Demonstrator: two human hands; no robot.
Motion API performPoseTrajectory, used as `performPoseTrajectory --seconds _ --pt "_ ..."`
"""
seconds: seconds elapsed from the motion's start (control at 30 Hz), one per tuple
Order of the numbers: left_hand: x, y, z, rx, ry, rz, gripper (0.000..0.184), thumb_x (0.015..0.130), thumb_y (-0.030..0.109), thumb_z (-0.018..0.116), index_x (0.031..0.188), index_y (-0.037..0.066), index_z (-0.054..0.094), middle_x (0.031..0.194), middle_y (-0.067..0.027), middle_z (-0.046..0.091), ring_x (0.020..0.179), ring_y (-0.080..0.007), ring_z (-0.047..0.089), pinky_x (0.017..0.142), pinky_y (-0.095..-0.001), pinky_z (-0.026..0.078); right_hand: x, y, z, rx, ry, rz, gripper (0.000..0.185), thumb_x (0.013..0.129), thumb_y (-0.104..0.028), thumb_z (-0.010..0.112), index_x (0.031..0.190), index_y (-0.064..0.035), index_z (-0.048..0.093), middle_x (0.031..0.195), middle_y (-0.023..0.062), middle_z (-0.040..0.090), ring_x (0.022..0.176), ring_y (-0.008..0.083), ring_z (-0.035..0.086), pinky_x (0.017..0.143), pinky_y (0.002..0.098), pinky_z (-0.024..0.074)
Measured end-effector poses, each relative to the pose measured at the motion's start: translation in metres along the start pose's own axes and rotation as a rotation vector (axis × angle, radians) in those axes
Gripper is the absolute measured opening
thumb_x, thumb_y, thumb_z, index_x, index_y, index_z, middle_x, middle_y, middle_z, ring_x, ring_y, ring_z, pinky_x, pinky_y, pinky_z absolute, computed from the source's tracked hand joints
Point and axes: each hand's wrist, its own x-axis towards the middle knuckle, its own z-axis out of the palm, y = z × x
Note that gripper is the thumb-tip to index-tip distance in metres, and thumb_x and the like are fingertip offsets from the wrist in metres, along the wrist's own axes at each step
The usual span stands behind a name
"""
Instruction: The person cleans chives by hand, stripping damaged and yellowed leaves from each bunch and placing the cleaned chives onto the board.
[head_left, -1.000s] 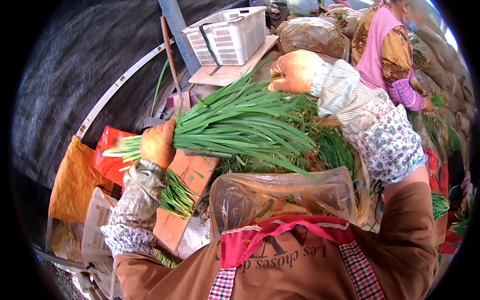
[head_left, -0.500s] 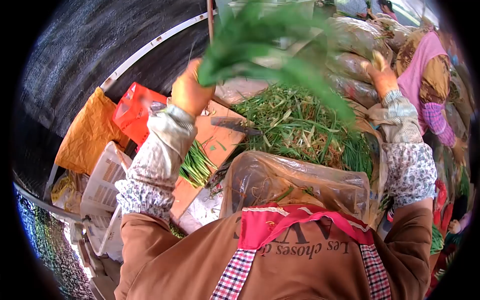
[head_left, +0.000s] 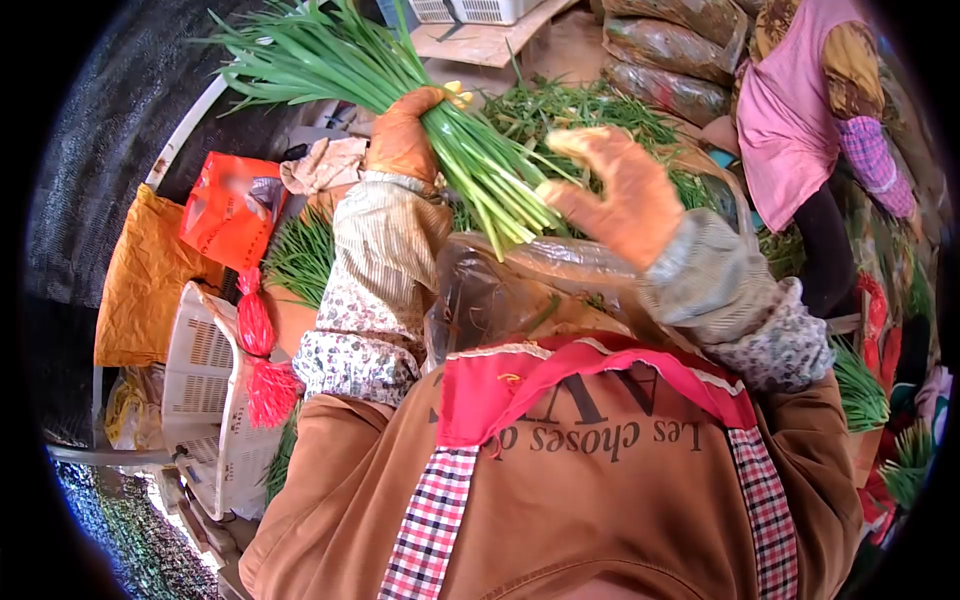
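Observation:
My left hand (head_left: 403,135), in an orange glove, is wrapped round a bunch of long green leafy stalks (head_left: 460,150). The leaves fan out to the upper left and the pale cut ends point down to the right. My right hand (head_left: 625,190), also gloved, is beside the stalk ends with its fingers and thumb apart, and nothing is held in it. Below the bunch is a box lined with clear plastic (head_left: 490,285). Loose green leaves (head_left: 600,105) lie in a heap behind my hands.
A red bag (head_left: 232,205), an orange sack (head_left: 150,280), a white crate (head_left: 205,390) and red strings (head_left: 257,330) are at the left. Filled plastic sacks (head_left: 670,60) are stacked behind. A co-worker in a pink garment (head_left: 790,120) is at the upper right.
The bunch has swung round, its leaves now pointing upper left and its cut ends lower right. My right hand has come in beside the cut ends. Red strings now show at the left.

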Motion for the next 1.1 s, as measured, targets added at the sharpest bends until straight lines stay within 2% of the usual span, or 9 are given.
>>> performPoseTrajectory --seconds 0.13,0.27,0.37,0.47,0.57,0.67,0.77,0.9,1.1 --pt "-0.019 -0.017 0.021 -0.004 0.049 -0.11 0.02 0.079 0.004 0.049 0.096 -0.008 0.049 0.097 -0.0217 0.059 0.085 -0.0351 0.061 0.072 -0.0434 0.053 0.004 -0.004 0.036 -0.067 -0.265 0.249 0.115 0.058 -0.047 0.075 0.136 0.0061 0.01 0.135 0.0229 0.029 0.126 0.0287 0.03 0.105 0.0324 0.0247" --pt "-0.027 -0.023 0.034 -0.127 0.072 -0.106 0.018 0.08 0.007 0.05 0.094 -0.005 0.048 0.095 -0.0209 0.058 0.085 -0.0356 0.061 0.072 -0.0469 0.053 -0.004 0.024 0.059 0.865 -0.407 0.331 0.12 0.056 -0.023 0.081 0.138 0.0027 -0.002 0.137 0.0133 0.027 0.126 0.0184 0.027 0.103 0.0286 0.0228" --pt "-0.022 -0.034 0.035 -0.234 0.098 -0.116 0.019 0.08 0.011 0.049 0.093 -0.003 0.049 0.09 -0.02 0.06 0.079 -0.0361 0.06 0.069 -0.0494 0.052 -0.014 0.028 0.068 1.08 -0.286 0.219 0.117 0.058 -0.017 0.08 0.139 -0.0023 -0.003 0.138 0.0108 0.027 0.125 0.0177 0.028 0.103 0.0295 0.025" --pt "-0.019 -0.038 0.033 -0.311 0.036 -0.375 0.021 0.08 0.016 0.049 0.092 0.0 0.053 0.085 -0.0188 0.061 0.072 -0.0336 0.06 0.069 -0.0493 0.051 -0.027 0.023 0.071 1.245 -0.271 0.355 0.092 0.063 -0.013 0.074 0.134 0.0009 0.018 0.114 0.011 0.049 0.099 0.0179 0.049 0.085 0.0288 0.0418" --pt "-0.018 -0.044 0.045 -0.345 -0.015 -0.252 0.025 0.08 0.02 0.053 0.095 0.0 0.056 0.088 -0.0169 0.061 0.076 -0.0322 0.06 0.071 -0.047 0.051 -0.024 0.026 0.061 1.22 -0.284 0.535 0.067 0.067 -0.01 0.069 0.123 0.0024 0.033 0.093 0.0091 0.056 0.072 0.0146 0.055 0.063 0.0269 0.0483" --pt "0.01 -0.051 0.038 -0.183 -0.159 -0.164 0.041 0.079 0.031 0.06 0.108 0.004 0.053 0.104 -0.0128 0.058 0.092 -0.028 0.057 0.077 -0.042 0.048 -0.021 0.045 0.039 0.597 -0.226 0.653 0.05 0.075 -0.013 0.06 0.119 0.0 0.039 0.095 0.0111 0.056 0.074 0.0178 0.055 0.066 0.0293 0.0495" --pt "0.027 -0.023 0.029 -0.143 0.004 -0.296 0.049 0.077 0.036 0.063 0.114 0.006 0.051 0.114 -0.0117 0.054 0.101 -0.0306 0.053 0.086 -0.0442 0.042 -0.021 0.095 0.003 -0.01 -0.018 0.385 0.033 0.079 -0.013 0.056 0.109 -0.0048 0.047 0.088 0.0083 0.06 0.074 0.0214 0.057 0.075 0.0281 0.0462" --pt "0.033 -0.048 0.01 0.049 0.103 -0.293 0.062 0.077 0.045 0.062 0.119 0.003 0.045 0.118 -0.0196 0.048 0.1 -0.0291 0.053 0.087 -0.0375 0.042 -0.026 0.101 -0.028 0.534 -0.001 0.554 0.039 0.073 -0.007 0.06 0.109 -0.0028 0.046 0.086 0.0095 0.061 0.064 0.0197 0.057 0.06 0.0294 0.0483" --pt "-0.051 -0.112 -0.009 0.192 -0.435 -0.719 0.063 0.081 0.046 0.057 0.124 0.004 0.039 0.116 -0.0188 0.051 0.104 -0.029 0.054 0.089 -0.0399 0.042 -0.022 0.098 -0.003 1.596 -0.104 0.742 0.047 0.071 -0.013 0.067 0.114 -0.0051 0.048 0.082 0.0088 0.059 0.066 0.016 0.055 0.055 0.0294 0.0468"
